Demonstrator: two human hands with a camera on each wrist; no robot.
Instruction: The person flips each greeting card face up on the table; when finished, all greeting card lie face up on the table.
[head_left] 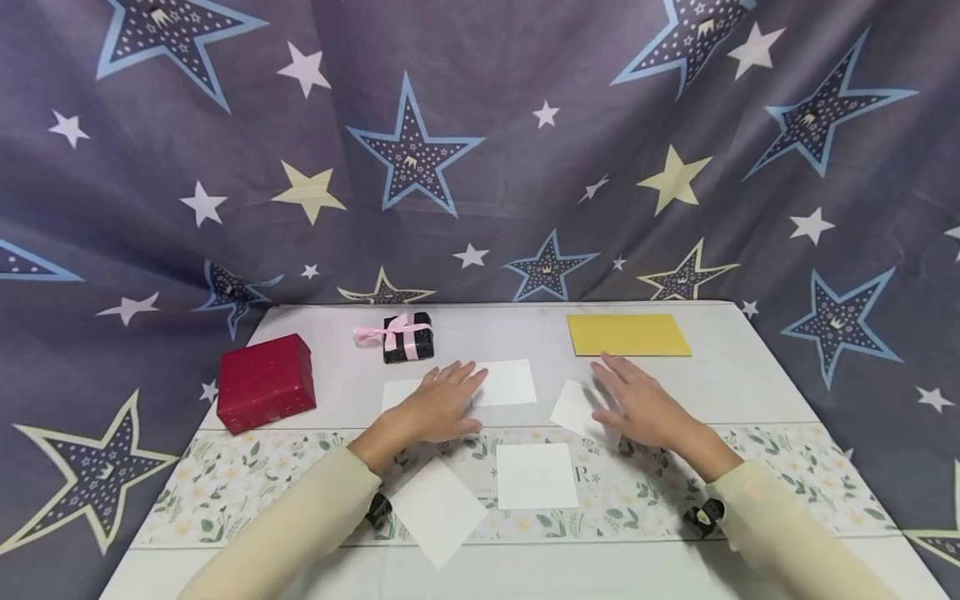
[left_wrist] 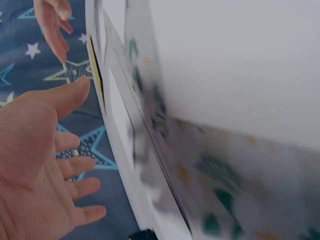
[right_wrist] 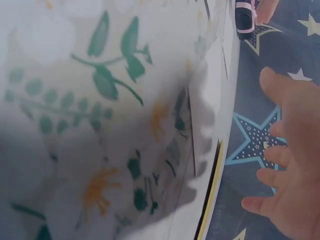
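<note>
My left hand hovers palm down over the white paper sheets, fingers spread and holding nothing. Under and beyond it lies a white paper sheet, partly covered by the hand. My right hand is likewise spread and holds nothing, above a tilted white paper sheet. Between the forearms, a square white sheet lies flat on the floral band. Beside the left wrist another white sheet lies turned like a diamond. In the wrist views, the left palm and right palm show bare, off the table.
A dark red box stands at the table's left. Behind my left hand sits a small black box with a pink ribbon. A yellow rectangular sheet or board lies at the back right. A star-patterned curtain surrounds the table.
</note>
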